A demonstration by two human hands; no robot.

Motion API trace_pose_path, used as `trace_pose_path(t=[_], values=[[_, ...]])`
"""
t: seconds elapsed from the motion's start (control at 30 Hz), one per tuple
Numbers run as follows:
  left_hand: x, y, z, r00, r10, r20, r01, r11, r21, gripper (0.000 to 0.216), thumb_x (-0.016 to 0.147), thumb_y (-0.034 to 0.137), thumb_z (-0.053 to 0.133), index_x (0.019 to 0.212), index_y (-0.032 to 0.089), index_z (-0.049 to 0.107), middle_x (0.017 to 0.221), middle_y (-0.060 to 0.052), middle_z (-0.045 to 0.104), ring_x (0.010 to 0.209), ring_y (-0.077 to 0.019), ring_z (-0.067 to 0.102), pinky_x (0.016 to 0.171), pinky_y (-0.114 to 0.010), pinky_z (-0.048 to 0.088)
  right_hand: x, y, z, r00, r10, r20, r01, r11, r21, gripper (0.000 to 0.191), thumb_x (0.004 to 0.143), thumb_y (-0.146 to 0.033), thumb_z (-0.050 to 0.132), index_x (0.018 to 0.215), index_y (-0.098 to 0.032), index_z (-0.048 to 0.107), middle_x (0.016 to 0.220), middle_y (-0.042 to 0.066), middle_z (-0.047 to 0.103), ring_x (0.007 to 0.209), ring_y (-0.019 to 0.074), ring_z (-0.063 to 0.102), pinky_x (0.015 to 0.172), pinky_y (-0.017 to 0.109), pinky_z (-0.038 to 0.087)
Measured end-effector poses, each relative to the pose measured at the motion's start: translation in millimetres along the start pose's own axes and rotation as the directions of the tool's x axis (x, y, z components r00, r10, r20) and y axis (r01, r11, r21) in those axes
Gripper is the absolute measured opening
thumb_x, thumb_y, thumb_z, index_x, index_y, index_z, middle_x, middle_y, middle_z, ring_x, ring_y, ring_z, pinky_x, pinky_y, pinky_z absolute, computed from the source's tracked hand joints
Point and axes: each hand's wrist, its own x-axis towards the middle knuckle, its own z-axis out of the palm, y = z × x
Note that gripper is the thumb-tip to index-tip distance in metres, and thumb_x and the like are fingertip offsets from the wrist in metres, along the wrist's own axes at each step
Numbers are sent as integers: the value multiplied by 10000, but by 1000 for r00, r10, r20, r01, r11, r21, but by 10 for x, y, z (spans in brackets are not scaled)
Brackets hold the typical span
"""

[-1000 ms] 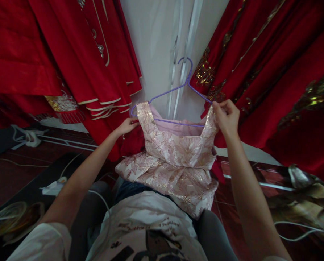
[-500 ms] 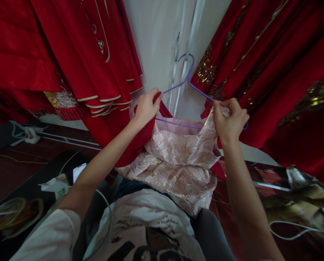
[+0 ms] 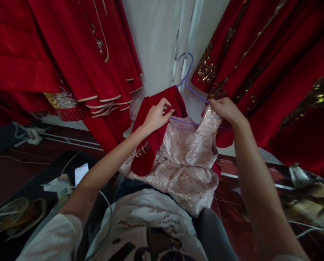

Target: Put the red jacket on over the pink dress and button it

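Note:
A purple hanger [image 3: 194, 93] stands hook-up in front of me, with a pale pink brocade dress [image 3: 183, 148] hanging down over my lap. My right hand [image 3: 224, 108] pinches the dress's shoulder strap against the hanger's right arm. On the other side, my left hand [image 3: 158, 115] is closed on the edge of a red garment [image 3: 151, 145]. That red cloth lies over the hanger's left arm and covers the dress's left shoulder. Beaded trim shows on its lower part, and a bit of red also shows behind the dress at right.
Red gowns hang at the left [image 3: 96, 79] and the right [image 3: 262, 87], in front of a pale wall [image 3: 153, 43]. A lit phone [image 3: 81, 173] and a white power strip [image 3: 64, 188] lie on a dark seat at my left. A cable [image 3: 107, 203] crosses my lap.
My left hand has moved right and slightly down, bringing the red garment up over the hanger's left arm. My right hand has shifted a little left on the strap.

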Motion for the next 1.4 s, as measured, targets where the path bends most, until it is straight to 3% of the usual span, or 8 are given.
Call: trace_pose_path(t=[0.13, 0.37, 0.47, 0.53, 0.73, 0.9, 1.1, 1.4], values=[[18, -83, -4, 998, -60, 22, 60, 998, 15, 158, 824, 285, 648, 924, 199, 562, 764, 1, 663, 654, -124, 599, 611, -227, 395, 377, -52, -34, 782, 33, 622, -250, 931, 265, 477, 991, -294, 316, 835, -70, 707, 785, 114, 720, 762, 181, 650, 746, 294, 462], [-45, -34, 16, 998, -53, 34, 52, 998, 26, 130, 842, 283, 617, 929, 207, 556, 637, 47, 573, 553, -103, 514, 575, -229, 345, 437, -215, 207, 543, 56, 838, -577, 750, 324, 794, 928, -675, 239, 937, -26, 696, 849, 180, 723, 881, 208, 639, 780, 299, 494], [-59, -26, -7, 997, -50, 55, 50, 999, 12, 140, 841, 273, 612, 949, 209, 551, 609, 60, 533, 521, -94, 478, 560, -225, 326, 465, -145, 282, 578, 74, 813, -602, 711, 364, 635, 941, -598, 325, 829, -85, 681, 716, 136, 696, 776, 193, 619, 753, 302, 491], [-65, -37, -20, 997, -47, 60, 47, 999, 7, 141, 839, 274, 609, 952, 211, 551, 595, 65, 514, 505, -91, 460, 552, -223, 317, 521, -74, 324, 690, 94, 718, -529, 743, 410, 413, 905, -480, 494, 747, -130, 646, 608, 77, 645, 665, 174, 581, 698, 298, 482], [-81, -103, -49, 998, -62, 5, 62, 998, 13, 115, 843, 269, 593, 939, 218, 553, 630, 52, 567, 538, -103, 513, 562, -223, 348, 633, 16, 426, 997, -29, 66, -7, 873, 487, 147, 696, -155, 663, 770, -201, 545, 580, -56, 526, 552, 132, 495, 602, 280, 439], [-49, -153, -156, 993, -94, -77, 96, 995, 34, 127, 864, 281, 563, 972, 214, 555, 819, -1, 658, 719, -141, 622, 652, -242, 434, 409, 111, 386, 802, -302, -516, 354, 935, 4, 213, 730, -124, 578, 929, -199, 560, 885, 15, 589, 824, 164, 564, 786, 303, 438], [44, -180, -341, 993, -73, -95, 82, 992, 97, 127, 851, 281, 589, 954, 210, 571, 834, -19, 665, 745, -158, 613, 683, -260, 439, 449, 361, 99, 815, -411, -409, 261, 890, -373, 260, 787, -131, 561, 1034, -184, 621, 1091, 120, 598, 889, 186, 537, 789, 317, 377], [79, -164, -371, 993, -50, -106, 61, 992, 109, 137, 838, 308, 628, 926, 215, 579, 725, -4, 636, 642, -141, 559, 637, -253, 409, 661, 634, -483, 872, -152, -465, 60, 976, -208, 252, 614, 28, 581, 807, -124, 636, 760, 102, 624, 621, 131, 486, 637, 295, 372]])
